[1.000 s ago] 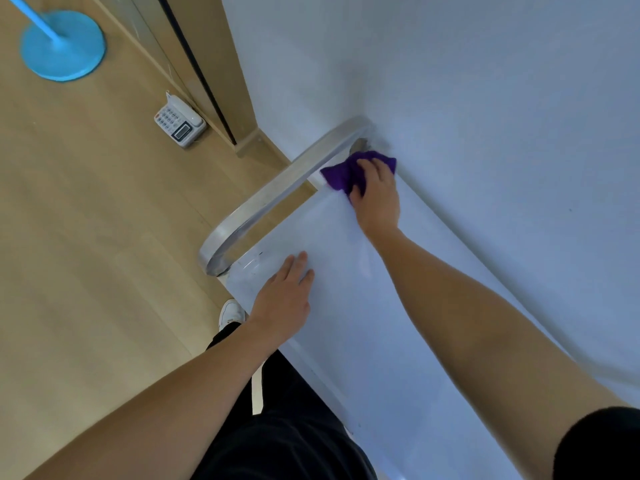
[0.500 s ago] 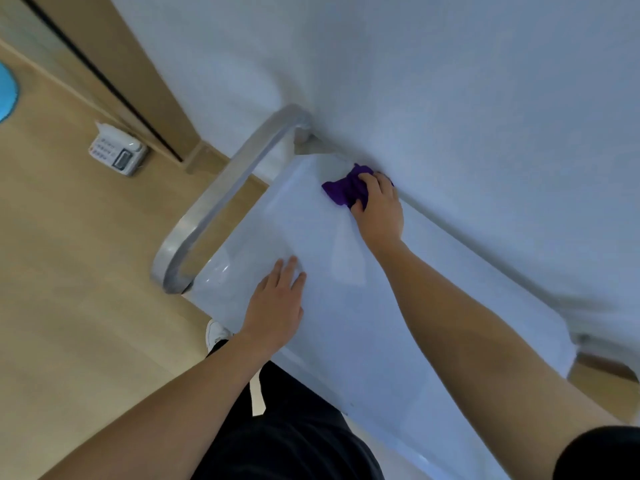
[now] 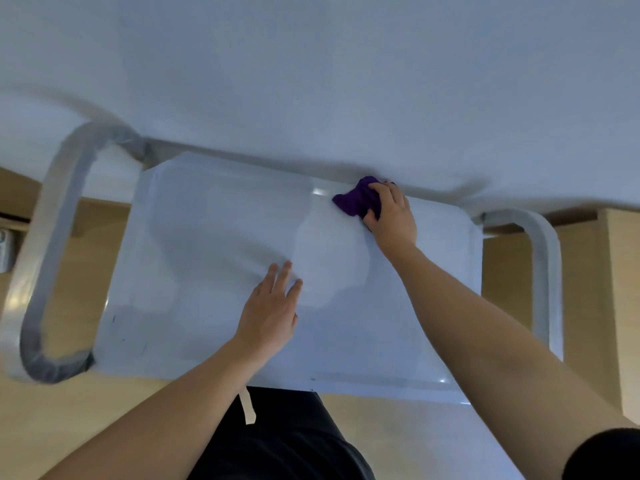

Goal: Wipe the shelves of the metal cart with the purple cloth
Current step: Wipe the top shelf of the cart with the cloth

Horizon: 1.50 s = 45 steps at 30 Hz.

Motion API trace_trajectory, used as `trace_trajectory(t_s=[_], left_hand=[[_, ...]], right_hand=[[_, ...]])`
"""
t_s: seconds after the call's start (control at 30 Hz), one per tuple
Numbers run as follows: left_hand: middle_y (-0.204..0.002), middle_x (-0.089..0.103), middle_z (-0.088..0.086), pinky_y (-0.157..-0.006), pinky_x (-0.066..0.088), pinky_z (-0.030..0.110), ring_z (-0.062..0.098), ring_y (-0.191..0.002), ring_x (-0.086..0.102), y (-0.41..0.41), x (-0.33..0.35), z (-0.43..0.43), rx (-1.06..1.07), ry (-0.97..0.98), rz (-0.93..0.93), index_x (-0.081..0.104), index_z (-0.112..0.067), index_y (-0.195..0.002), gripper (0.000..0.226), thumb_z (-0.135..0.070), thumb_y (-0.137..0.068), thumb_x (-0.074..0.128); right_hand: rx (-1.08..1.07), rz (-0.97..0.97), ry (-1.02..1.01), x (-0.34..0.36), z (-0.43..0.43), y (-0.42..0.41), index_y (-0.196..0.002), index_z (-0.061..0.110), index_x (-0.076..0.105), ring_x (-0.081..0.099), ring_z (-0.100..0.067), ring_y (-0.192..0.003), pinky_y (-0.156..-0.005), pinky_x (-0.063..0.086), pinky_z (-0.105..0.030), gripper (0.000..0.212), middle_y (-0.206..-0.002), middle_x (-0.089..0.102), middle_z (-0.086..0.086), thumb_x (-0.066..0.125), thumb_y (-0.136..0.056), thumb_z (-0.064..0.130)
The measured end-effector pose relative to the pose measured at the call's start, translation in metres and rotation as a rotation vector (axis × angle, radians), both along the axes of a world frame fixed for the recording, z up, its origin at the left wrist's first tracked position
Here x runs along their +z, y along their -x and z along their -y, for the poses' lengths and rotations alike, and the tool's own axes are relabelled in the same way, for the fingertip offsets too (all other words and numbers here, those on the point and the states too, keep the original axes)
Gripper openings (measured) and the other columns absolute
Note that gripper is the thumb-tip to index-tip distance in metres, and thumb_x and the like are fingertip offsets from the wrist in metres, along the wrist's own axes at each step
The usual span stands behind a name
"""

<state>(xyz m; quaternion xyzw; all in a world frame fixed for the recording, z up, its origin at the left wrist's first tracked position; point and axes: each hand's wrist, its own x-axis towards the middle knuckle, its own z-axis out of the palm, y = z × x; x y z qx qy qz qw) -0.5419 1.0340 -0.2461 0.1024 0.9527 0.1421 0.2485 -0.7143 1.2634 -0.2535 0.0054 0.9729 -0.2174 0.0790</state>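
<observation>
The metal cart's shiny top shelf [image 3: 214,237] fills the middle of the head view, with a rounded handle loop at its left end [image 3: 52,237] and another at its right end [image 3: 547,271]. My right hand [image 3: 393,216] presses a bunched purple cloth [image 3: 356,200] onto the shelf's far edge, right of centre, close to the wall. My left hand [image 3: 272,313] lies flat on the shelf near its front middle, fingers spread, holding nothing. Lower shelves are hidden beneath the top one.
A white wall [image 3: 311,81] runs directly behind the cart's far edge. Light wooden floor [image 3: 52,427] shows to the left and front. A wooden panel [image 3: 616,306] stands at the right. A small grey device [image 3: 5,251] sits at the left edge.
My right hand has slid the purple cloth rightward along the far edge, from the left corner to right of centre. The view has swung right; the whole shelf now shows. My left hand stays flat.
</observation>
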Motion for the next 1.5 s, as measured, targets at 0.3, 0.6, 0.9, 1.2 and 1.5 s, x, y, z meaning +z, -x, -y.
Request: trace_trajectory(t_s=[0.3, 0.6, 0.9, 1.2, 1.5], left_hand=[[-0.163, 0.003, 0.007, -0.102, 0.044, 0.036, 0.029, -0.15, 0.008, 0.003, 0.006, -0.001, -0.036, 0.025, 0.03, 0.031, -0.018, -0.149, 0.058, -0.018, -0.094, 0.049], [-0.163, 0.002, 0.001, -0.107, 0.041, 0.034, 0.021, -0.15, 0.007, -0.003, 0.003, 0.022, -0.047, 0.013, 0.003, 0.036, -0.019, -0.148, 0.054, -0.022, -0.095, 0.048], [-0.163, 0.009, -0.001, -0.104, 0.042, 0.034, 0.019, -0.15, 0.011, -0.047, 0.007, 0.085, 0.145, 0.042, 0.009, 0.039, -0.022, -0.146, 0.052, -0.02, -0.095, 0.046], [-0.163, 0.008, -0.001, -0.109, 0.038, 0.035, 0.019, -0.15, 0.008, -0.086, 0.014, 0.131, 0.202, 0.09, 0.059, 0.033, -0.021, -0.149, 0.054, -0.02, -0.096, 0.042], [-0.163, 0.001, -0.004, -0.11, 0.037, 0.035, 0.017, -0.15, 0.004, -0.107, 0.012, 0.16, 0.159, 0.039, 0.064, 0.029, -0.021, -0.15, 0.054, -0.02, -0.097, 0.041]], right_hand=[[-0.367, -0.027, 0.076, 0.0, -0.072, -0.02, -0.134, 0.021, 0.048, 0.045, -0.024, -0.126, -0.099, 0.046, -0.043, 0.053, -0.14, 0.046, -0.001, 0.059, -0.082, 0.016], [0.09, -0.03, 0.128, -0.009, 0.113, -0.084, -0.131, 0.019, 0.057, 0.04, -0.027, -0.135, -0.108, 0.037, -0.04, 0.049, -0.142, 0.049, -0.007, 0.064, -0.083, 0.015], [-0.353, -0.017, 0.134, -0.007, 0.101, -0.075, -0.136, 0.023, 0.051, 0.035, -0.026, -0.136, -0.111, 0.034, -0.041, 0.052, -0.147, 0.041, -0.002, 0.057, -0.085, 0.014], [0.431, 0.046, 0.151, -0.004, 0.223, -0.159, -0.134, 0.024, 0.053, 0.038, -0.025, -0.136, -0.106, 0.04, -0.039, 0.049, -0.145, 0.046, -0.002, 0.061, -0.086, 0.017], [-0.483, -0.007, 0.112, -0.004, 0.109, -0.173, -0.139, 0.027, 0.046, 0.039, -0.029, -0.132, -0.106, 0.039, -0.042, 0.051, -0.149, 0.04, -0.002, 0.058, -0.09, 0.019]])
